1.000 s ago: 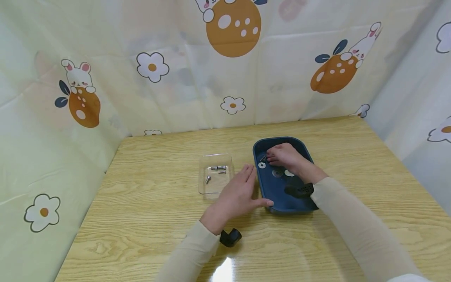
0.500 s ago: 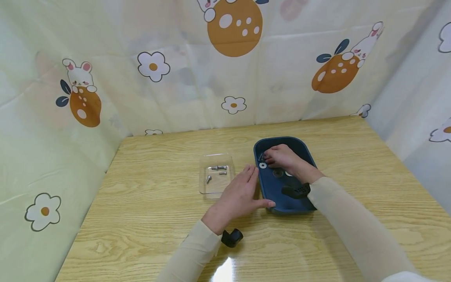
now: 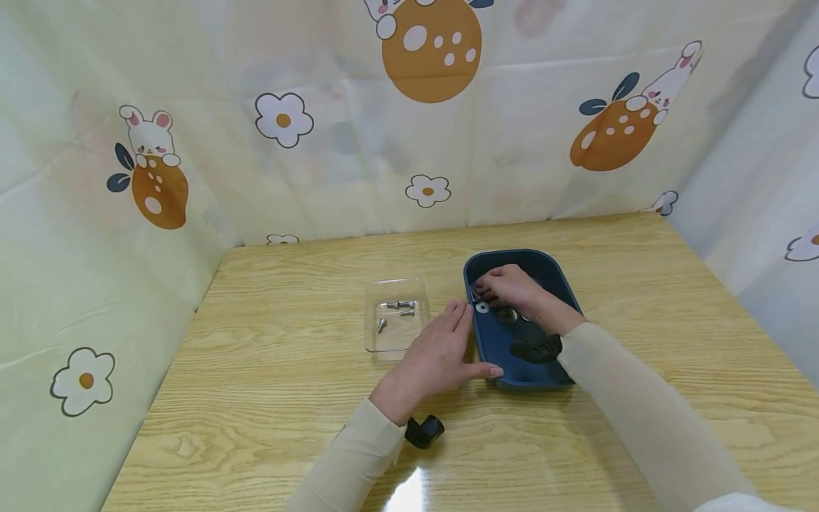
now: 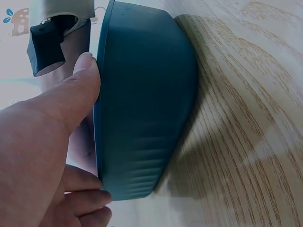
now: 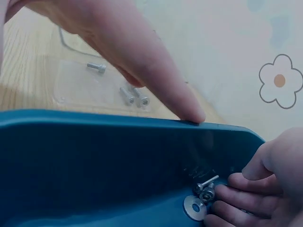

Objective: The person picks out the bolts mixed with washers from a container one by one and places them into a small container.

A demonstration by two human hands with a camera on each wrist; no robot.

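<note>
A dark blue bin (image 3: pixel 512 366) holds a few metal screws (image 5: pixel 206 189) and washers. My right hand (image 3: pixel 515 291) reaches inside, at the far left corner. In the right wrist view its loosely bent fingers (image 5: pixel 241 198) lie against the screws, which sit by the bin's wall beside a washer (image 5: pixel 195 208). Another washer (image 3: pixel 507 315) lies near the middle of the bin. My left hand (image 3: pixel 438 348) rests along the bin's left side, fingers straight against the rim. Its thumb (image 4: pixel 87 71) lies over the near edge of the rim.
A clear shallow box (image 3: pixel 384 348) with several screws (image 3: pixel 382 326) stands left of the bin, close to my left hand. Both stand on a wood-grain table (image 3: pixel 269 370). A patterned curtain (image 3: pixel 352 163) hangs behind the table.
My right hand has slid a little to the left inside the bin, and its fingers now cover most of the screws. The left hand keeps its place on the rim.
</note>
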